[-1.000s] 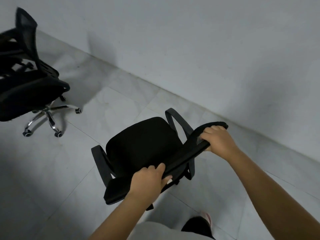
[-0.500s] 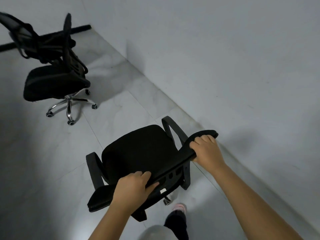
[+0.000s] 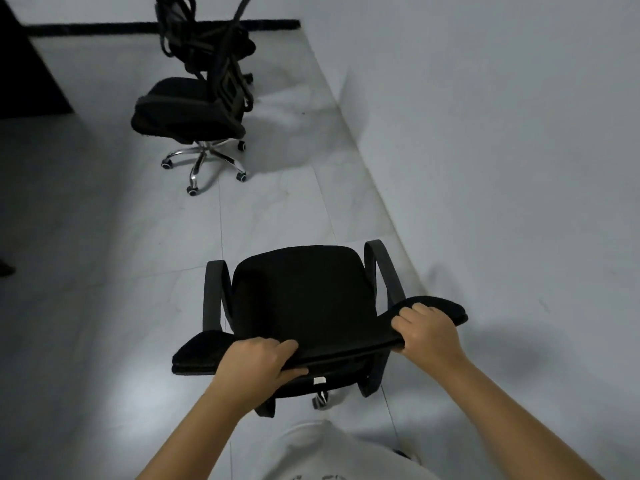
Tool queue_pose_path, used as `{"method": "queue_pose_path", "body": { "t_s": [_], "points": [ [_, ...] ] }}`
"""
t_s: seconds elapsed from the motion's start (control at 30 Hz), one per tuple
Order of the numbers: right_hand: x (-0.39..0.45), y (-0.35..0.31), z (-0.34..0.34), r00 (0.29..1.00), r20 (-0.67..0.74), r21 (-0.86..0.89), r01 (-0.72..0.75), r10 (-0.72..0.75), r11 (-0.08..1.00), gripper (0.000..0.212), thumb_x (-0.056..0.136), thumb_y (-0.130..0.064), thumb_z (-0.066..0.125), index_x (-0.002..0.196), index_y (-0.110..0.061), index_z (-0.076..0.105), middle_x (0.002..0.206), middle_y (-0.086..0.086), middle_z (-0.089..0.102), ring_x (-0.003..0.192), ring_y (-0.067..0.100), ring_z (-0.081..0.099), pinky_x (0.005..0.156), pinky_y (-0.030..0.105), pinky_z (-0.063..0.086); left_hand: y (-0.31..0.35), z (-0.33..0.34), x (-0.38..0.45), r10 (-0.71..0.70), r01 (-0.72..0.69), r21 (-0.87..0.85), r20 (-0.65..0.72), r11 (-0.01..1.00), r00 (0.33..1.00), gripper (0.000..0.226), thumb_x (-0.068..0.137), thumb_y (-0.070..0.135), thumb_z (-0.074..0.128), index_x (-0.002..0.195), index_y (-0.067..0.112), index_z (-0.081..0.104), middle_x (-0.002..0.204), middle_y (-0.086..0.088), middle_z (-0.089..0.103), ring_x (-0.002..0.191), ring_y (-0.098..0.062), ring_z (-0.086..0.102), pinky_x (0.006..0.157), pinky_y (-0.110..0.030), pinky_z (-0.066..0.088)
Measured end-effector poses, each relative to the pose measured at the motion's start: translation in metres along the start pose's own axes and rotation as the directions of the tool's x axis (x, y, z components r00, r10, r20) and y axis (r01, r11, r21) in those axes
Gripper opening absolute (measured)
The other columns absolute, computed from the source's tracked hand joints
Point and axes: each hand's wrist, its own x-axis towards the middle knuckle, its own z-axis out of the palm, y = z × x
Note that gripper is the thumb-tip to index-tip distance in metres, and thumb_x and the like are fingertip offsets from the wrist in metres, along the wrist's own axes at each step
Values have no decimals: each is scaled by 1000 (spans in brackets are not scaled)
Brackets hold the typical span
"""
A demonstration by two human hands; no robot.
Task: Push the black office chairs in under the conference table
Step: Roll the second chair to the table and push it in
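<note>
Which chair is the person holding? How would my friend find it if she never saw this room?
Start at the big pale wall on the right and follow it down toward the person. The held chair stands closest, with the left hand and right hand gripping its backrest top. The other chairs stand farther off, untouched.

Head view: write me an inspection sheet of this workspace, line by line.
Surface: pale tiled floor; no conference table identifiable.
Job's things: near chair held by the top of its backrest; far chair standing apart on its chrome base; more black chair parts behind it.
Clutter: nothing seen.
Grippers: left hand and right hand both grip the backrest's top edge.
Cables: nothing seen.
Surroundings: plain wall on the right; dark panel at top left.
</note>
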Motion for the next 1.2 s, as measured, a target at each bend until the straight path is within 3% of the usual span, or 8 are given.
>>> {"method": "queue_pose_path", "body": {
  "t_s": [0.17, 0.43, 0.77, 0.87, 0.93, 1.0, 1.13, 1.2],
  "points": [
    [17, 48, 9, 969, -86, 95, 238, -230, 967, 37, 57, -32, 84, 44, -11, 56, 41, 2, 53, 36, 17, 48, 37, 14, 32, 53, 11, 4, -268, 276, 79, -94, 958, 959, 36, 41, 49, 87, 53, 23, 65, 34, 7, 53, 29, -7, 50, 28, -10, 34],
    [84, 74, 33, 848, -66, 189, 529, -527, 827, 40, 39, -32, 90, 43, -10, 56, 41, 3, 52, 35, 20, 48, 35, 21, 35, 115, 20, 14, -654, 670, 77, -160, 739, 739, 36, 51, 48, 83, 51, 21, 59, 34, 6, 50, 27, -8, 47, 28, -11, 31],
    [182, 34, 78, 738, -147, 255, 672, -659, 695, 41, 34, -30, 92, 43, -12, 56, 39, 2, 51, 33, 21, 47, 37, 19, 35, 55, 16, 21, -722, 794, 130, -349, 594, 597, 46, 77, 54, 49, 49, 19, 58, 34, 5, 50, 28, -8, 47, 29, -12, 35],
    [212, 6, 89, 700, -159, 274, 709, -696, 650, 42, 31, -33, 92, 43, -15, 57, 39, -1, 52, 34, 18, 48, 39, 16, 34, 27, 23, 8, -702, 821, 104, -464, 562, 540, 72, 95, 50, 13, 49, 19, 59, 35, 6, 51, 29, -7, 48, 30, -13, 37],
    [237, -21, 93, 679, -211, 281, 731, -704, 622, 42, 27, -34, 92, 42, -16, 57, 39, -2, 52, 33, 16, 48, 39, 14, 34, 1, 18, -2, -702, 841, 131, -492, 526, 515, 77, 96, 48, 6, 48, 20, 59, 35, 8, 50, 28, -7, 47, 30, -12, 37],
    [289, -69, 116, 640, -272, 322, 765, -719, 558, 42, 28, -32, 92, 40, -15, 56, 37, -1, 50, 32, 16, 47, 38, 15, 35, -56, 11, -14, -724, 886, 122, -531, 448, 440, 70, 92, 53, 17, 47, 21, 60, 34, 8, 51, 28, -6, 47, 29, -12, 36],
    [307, -89, 124, 670, -155, 365, 722, -726, 588, 43, 27, -33, 93, 40, -15, 56, 37, -1, 50, 32, 16, 46, 36, 17, 35, -84, 4, -17, -816, 885, 142, -343, 444, 465, 42, 70, 55, 58, 46, 21, 60, 34, 9, 51, 29, -4, 48, 30, -11, 36],
    [325, -107, 137, 634, -185, 330, 760, -751, 560, 44, 25, -33, 93, 40, -15, 56, 37, -2, 50, 32, 16, 46, 36, 17, 34, -106, 5, -26, -828, 890, 167, -325, 425, 457, 41, 52, 57, 79, 47, 21, 60, 35, 9, 52, 30, -4, 49, 30, -11, 36]
  ]
}}
